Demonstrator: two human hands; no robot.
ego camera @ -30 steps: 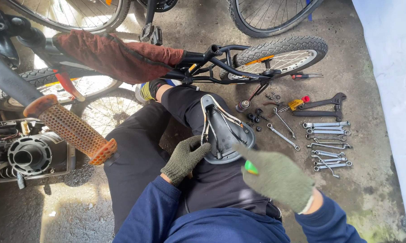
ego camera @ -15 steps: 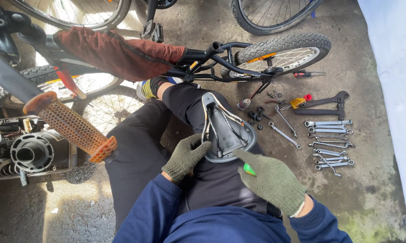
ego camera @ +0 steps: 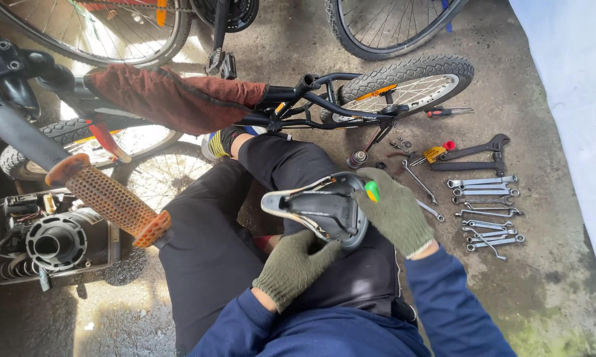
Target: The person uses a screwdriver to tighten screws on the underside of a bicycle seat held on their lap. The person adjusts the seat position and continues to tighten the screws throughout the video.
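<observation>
- Knitted olive gloves cover both hands; the left hand (ego camera: 296, 264) is clamped on the near edge of the saddle (ego camera: 321, 206).
- Black, smooth saddle lies upside down on the lap, metal rails showing.
- Right hand (ego camera: 397, 215) is closed on a green-handled tool (ego camera: 372, 191) at the saddle's 3 o'clock.
- Shiny steel wrenches (ego camera: 486, 211) lie in rows on rough concrete, farther toward 3 o'clock.
- Orange ribbed grip (ego camera: 109, 198) sits at 9 o'clock.

Sunlit concrete yard floor (ego camera: 556, 291)
Stained and mossy at the edge; a white sheet (ego camera: 575, 86) borders it at right.
</observation>
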